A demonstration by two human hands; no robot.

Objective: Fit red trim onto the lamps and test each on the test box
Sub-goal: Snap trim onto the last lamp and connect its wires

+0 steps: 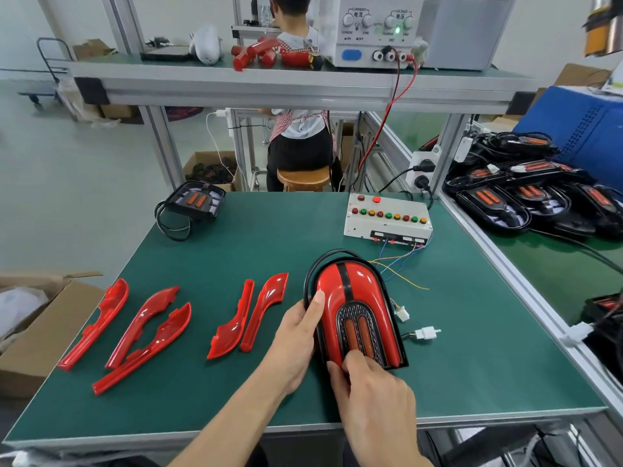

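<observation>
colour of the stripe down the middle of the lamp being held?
Black, running between the two red trim halves of the lamp; head view.

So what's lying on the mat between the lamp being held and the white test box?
In the head view, only thin loose wires from the test box cross that stretch toward the lamp; otherwise it is bare green mat.

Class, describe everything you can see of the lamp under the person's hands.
The lamp lies flat on the green table, rounded end away. Glossy red trim covers both sides of a black centre strip; two orange bars sit in a dark mesh panel. A black cable loops round its far end. The left hand grips its left edge; the right hand presses its near end.
</observation>
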